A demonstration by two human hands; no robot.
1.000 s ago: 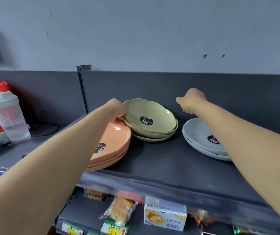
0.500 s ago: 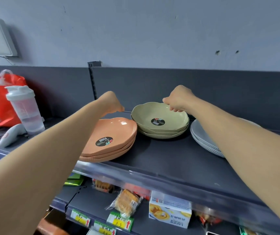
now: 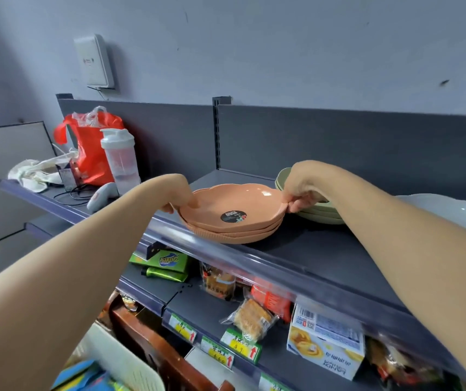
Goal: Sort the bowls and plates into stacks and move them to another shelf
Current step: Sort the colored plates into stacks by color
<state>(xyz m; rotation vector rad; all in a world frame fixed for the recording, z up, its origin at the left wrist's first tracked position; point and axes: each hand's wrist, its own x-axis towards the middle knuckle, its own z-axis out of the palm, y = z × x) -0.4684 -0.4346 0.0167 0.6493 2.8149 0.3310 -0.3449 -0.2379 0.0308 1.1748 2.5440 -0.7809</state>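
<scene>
Grey shelf (image 3: 325,249) under a pale wall, and at its front edge sits the orange plate stack (image 3: 231,218), green bowls (image 3: 319,213) just behind; left hand (image 3: 179,197) and right hand (image 3: 301,193) pinch the stack's opposite rims

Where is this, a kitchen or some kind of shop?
Most likely a small shop: price tags line the shelf edge, packaged snacks sit below, and the orange plates carry a product sticker.
</scene>
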